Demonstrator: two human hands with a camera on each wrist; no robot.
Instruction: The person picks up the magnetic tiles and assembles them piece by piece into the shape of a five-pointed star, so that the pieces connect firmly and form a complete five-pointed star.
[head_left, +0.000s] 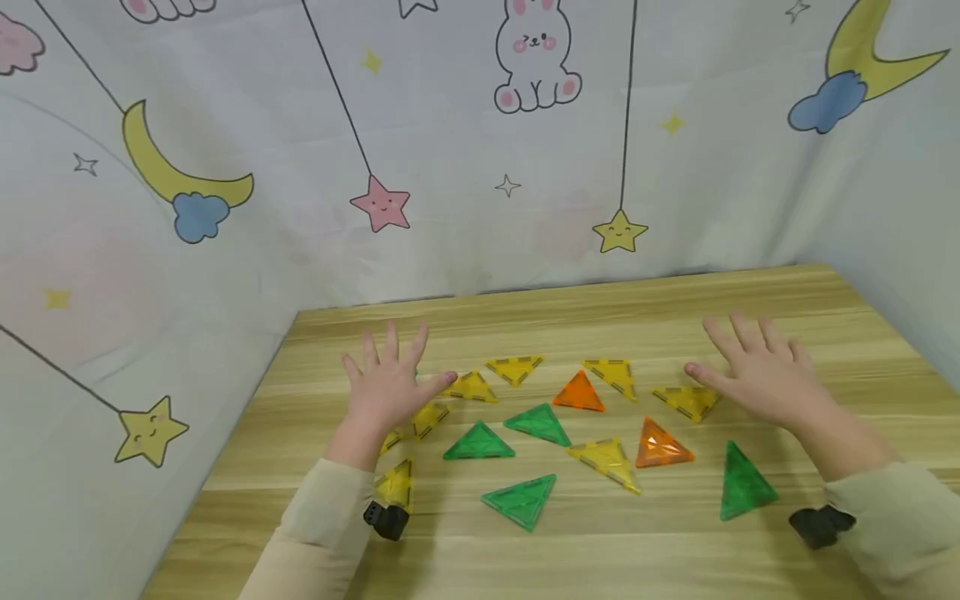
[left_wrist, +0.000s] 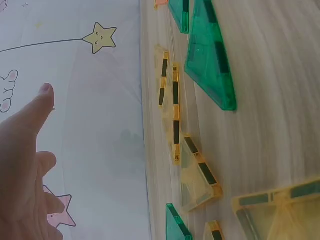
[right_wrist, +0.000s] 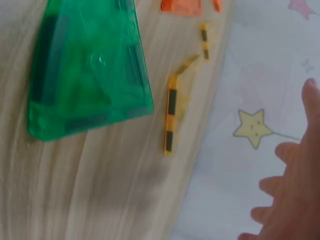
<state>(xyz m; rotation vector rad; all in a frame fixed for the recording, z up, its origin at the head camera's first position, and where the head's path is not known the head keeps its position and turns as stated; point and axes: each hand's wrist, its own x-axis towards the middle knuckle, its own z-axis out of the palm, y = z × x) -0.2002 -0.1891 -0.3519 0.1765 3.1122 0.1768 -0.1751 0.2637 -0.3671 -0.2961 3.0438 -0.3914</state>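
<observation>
My left hand point(head_left: 386, 385) spreads its fingers over the left side of the table, holding nothing. Around it lie several yellow triangular magnetic tiles point(head_left: 472, 386), some partly hidden under the hand and wrist. On the right, my right hand point(head_left: 772, 379) is likewise spread and holds nothing, its thumb close to a yellow triangular tile point(head_left: 688, 402). A large green triangular tile point(head_left: 745, 483) lies nearer me, left of the right wrist; it looms in the right wrist view. Between the hands are more green tiles point(head_left: 480, 442), two orange tiles point(head_left: 580, 392) and other yellow tiles point(head_left: 606, 461).
The tiles lie flat and scattered on a wood-grain table point(head_left: 600, 558). A pale cloth point(head_left: 450, 250) printed with stars, moons and a rabbit hangs behind the table and along both sides. Each wrist carries a small black camera point(head_left: 387, 520).
</observation>
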